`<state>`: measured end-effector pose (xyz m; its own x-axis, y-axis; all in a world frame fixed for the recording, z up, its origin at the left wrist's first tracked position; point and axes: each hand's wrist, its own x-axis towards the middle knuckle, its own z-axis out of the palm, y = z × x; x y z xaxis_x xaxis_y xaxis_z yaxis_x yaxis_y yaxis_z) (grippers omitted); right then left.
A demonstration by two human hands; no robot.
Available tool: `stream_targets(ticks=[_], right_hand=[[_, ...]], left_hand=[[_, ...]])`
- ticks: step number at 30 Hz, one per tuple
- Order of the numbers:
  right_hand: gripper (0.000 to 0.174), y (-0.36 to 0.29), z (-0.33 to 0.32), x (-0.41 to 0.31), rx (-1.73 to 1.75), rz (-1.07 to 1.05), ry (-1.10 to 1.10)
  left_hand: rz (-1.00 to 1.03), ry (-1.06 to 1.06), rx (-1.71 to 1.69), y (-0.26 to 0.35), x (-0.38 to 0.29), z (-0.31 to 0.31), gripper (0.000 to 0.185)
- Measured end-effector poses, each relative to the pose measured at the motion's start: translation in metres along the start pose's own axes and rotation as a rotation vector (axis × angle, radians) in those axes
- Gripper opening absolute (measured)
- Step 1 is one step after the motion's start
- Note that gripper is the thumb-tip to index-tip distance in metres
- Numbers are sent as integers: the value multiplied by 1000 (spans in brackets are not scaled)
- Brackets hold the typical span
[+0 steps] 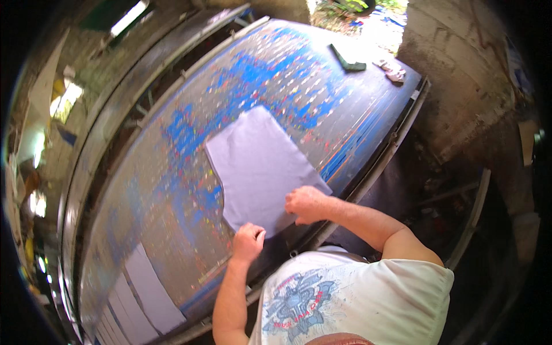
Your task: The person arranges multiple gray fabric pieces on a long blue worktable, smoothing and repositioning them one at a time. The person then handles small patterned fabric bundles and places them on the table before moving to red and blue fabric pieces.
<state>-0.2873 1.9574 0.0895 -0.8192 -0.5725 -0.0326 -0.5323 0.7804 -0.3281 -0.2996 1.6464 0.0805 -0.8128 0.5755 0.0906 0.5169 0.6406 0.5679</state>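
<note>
A pale lilac cut fabric piece (261, 168) lies mostly flat on a long, paint-stained worktable (181, 246). Its near edge reaches the table's front side. My left hand (249, 242) pinches the near left corner of the fabric, thumb against curled fingers. To the right, my right hand (307, 204) has its fingers bent down at the near right part of the same piece, close to the right-hand corner. The fingertips of this hand are partly hidden, but they appear to grip the edge.
At the lower left, several lilac fabric panels (153, 293) lie side by side on the table. A dark green angled object (347, 60) and a crumpled cloth (391, 71) rest at the far end. A metal rail (384, 159) runs along the near edge; another long table (116, 86) stands beyond.
</note>
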Motion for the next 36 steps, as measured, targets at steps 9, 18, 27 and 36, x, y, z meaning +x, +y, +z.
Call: stream_targets(ticks=[9,18,27,36], right_hand=[[28,9,-2,-16,122,-39,102],[9,9,-7,-12,177,-44,115],[6,8,-9,-8,155,-11,67],[10,1,-3,-8,85,13,118]], left_hand=[[133,139,167,-3,-29,13,16],[-434,-14,-331,-10,-21,-11,15],[-426,44,-353,-12,-25,-5,14],[-422,64,-325,-11,-26,-1,12]])
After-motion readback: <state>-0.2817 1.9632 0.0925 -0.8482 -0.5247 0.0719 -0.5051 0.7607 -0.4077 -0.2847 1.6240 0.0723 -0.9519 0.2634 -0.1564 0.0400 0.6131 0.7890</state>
